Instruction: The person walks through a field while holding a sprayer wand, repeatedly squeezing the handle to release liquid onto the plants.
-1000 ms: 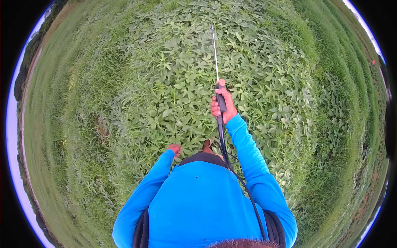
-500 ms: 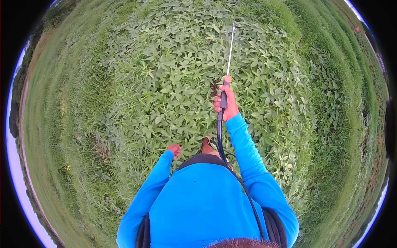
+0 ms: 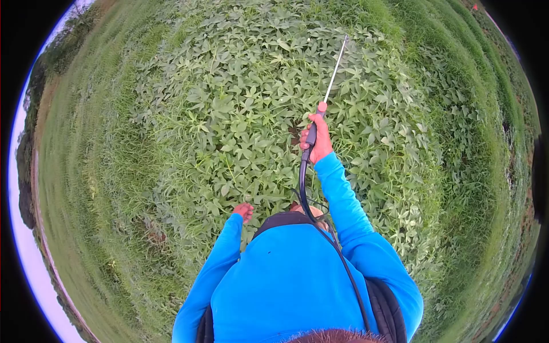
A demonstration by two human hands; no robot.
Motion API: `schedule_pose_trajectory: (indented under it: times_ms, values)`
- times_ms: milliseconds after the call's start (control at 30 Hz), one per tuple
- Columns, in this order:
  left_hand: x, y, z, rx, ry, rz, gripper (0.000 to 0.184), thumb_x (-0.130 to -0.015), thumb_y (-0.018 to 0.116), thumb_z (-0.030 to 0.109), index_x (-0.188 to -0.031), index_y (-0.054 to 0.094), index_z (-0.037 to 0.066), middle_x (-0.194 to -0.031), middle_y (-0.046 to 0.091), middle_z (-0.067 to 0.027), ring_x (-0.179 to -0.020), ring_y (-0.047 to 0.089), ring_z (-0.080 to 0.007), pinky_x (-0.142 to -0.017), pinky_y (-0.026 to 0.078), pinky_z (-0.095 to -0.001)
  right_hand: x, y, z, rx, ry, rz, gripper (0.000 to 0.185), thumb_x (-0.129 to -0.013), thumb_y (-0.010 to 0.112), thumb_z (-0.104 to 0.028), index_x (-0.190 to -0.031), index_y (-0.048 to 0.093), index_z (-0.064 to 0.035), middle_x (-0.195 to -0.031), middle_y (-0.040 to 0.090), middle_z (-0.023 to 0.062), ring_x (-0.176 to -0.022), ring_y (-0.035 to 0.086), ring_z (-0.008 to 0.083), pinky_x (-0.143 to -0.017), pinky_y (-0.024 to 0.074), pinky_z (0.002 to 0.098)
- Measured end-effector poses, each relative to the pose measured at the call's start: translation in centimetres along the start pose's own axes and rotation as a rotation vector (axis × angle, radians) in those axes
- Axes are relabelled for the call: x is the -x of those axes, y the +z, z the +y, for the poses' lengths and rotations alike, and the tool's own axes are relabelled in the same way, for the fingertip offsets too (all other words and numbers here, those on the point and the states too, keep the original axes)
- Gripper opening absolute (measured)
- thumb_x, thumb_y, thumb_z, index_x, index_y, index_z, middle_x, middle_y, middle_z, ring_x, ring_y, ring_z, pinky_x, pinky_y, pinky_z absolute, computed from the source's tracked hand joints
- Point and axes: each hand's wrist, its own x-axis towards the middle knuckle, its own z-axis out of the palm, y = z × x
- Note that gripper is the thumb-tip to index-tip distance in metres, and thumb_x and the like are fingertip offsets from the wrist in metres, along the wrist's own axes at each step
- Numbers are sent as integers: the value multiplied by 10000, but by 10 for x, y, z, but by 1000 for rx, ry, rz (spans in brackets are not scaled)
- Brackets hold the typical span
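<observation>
My right hand (image 3: pixel 322 140) is wrapped around the dark handle of a spray wand (image 3: pixel 336 70), thumb along the top near a pinkish knob. The thin metal lance points forward and slightly right over the leafy crop (image 3: pixel 251 108). From the handle's lower end a black hose (image 3: pixel 305 194) curves down past my right side. Near my waist, my left hand (image 3: pixel 244 212) hangs low over the leaves with its fingers curled in; nothing shows in it.
Dense broad-leaved plants surround my legs, with tall grass (image 3: pixel 480 74) along the right and more grass (image 3: pixel 97 171) at left. Dark straps (image 3: pixel 384 308) cross my shoulders. A small red marker (image 3: pixel 475 7) stands far off at upper right.
The lance tip has swung to the right, and the handle is tilted more that way. My left hand has shifted slightly right. The ground view has moved as my body moved.
</observation>
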Motion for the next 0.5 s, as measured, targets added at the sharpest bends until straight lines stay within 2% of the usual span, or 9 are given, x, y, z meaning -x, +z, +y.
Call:
schedule_pose_trajectory:
  times_ms: [33, 133, 167, 233, 300, 333, 400, 433, 500]
  values:
    - [-6, -5, 7, -10, -36, 20, 246, -914, 481, 344, -936, 575, 118, -743, 551, -1, -546, 511, -120, -486, 404, -296, -4, 4, 1, -4, -6, -1, 372, -756, 673, -392, -824, 416, -132, -596, 430, 21, -406, 387, 107, -346, 322, 245]
    - [-6, -15, 28, -4, 46, 55, 254, -918, 483, 358, -949, 576, 124, -759, 567, 4, -550, 516, -113, -499, 426, -298, -22, 9, 15, -69, 238, -89, 378, -744, 679, -409, -771, 424, -131, -580, 399, -6, -397, 380, 85, -339, 325, 235]
    - [-7, -19, 30, 18, 61, 76, 262, -913, 491, 372, -956, 578, 129, -767, 573, 5, -561, 523, -111, -507, 434, -299, -27, 12, 17, -71, 245, -88, 378, -744, 679, -409, -771, 424, -131, -580, 399, -6, -397, 380, 85, -339, 325, 235]
    - [-3, -27, 33, 47, 109, 53, 255, -881, 530, 376, -971, 585, 144, -770, 576, 7, -580, 532, -102, -514, 443, -308, -37, 18, 16, -101, 467, -241, 377, -737, 682, -407, -727, 433, -123, -567, 396, -19, -391, 373, 75, -331, 327, 220]
    - [-20, -37, 31, 7, 78, 93, 268, -853, 520, 338, -1019, 605, 145, -842, 632, 2, -619, 601, -185, -552, 488, -367, -41, 25, 13, -116, 570, -318, 373, -734, 678, -398, -715, 449, -105, -556, 391, -28, -383, 371, 68, -324, 334, 211]
    - [-26, -41, 29, 9, 79, 93, 268, -853, 520, 338, -1019, 605, 145, -842, 632, 2, -619, 601, -185, -552, 488, -367, -41, 29, 11, -120, 673, -387, 370, -739, 669, -397, -719, 455, -96, -556, 391, -28, -381, 371, 69, -321, 337, 215]
    - [-34, -48, 27, -355, 264, 182, 281, -845, 542, 332, -1041, 612, 144, -896, 646, -63, -694, 606, -226, -617, 497, -367, -45, 36, 7, -126, 840, -538, 364, -760, 636, -396, -738, 460, -79, -562, 398, -17, -365, 358, 71, -308, 330, 218]
    - [-77, -68, -2, -413, 311, 192, 297, -843, 534, 338, -1047, 624, 141, -922, 654, -85, -732, 615, -242, -646, 500, -386, -48, 39, 6, -135, 831, -532, 364, -760, 636, -396, -738, 460, -79, -562, 398, -17, -365, 358, 71, -308, 330, 218]
    - [-133, -91, -36, -532, 404, 221, 332, -839, 519, 348, -1057, 648, 133, -974, 670, -129, -809, 633, -274, -702, 505, -424, -51, 44, 5, -158, 1007, -687, 359, -767, 627, -397, -764, 456, -81, -572, 408, -3, -356, 344, 68, -298, 312, 209]
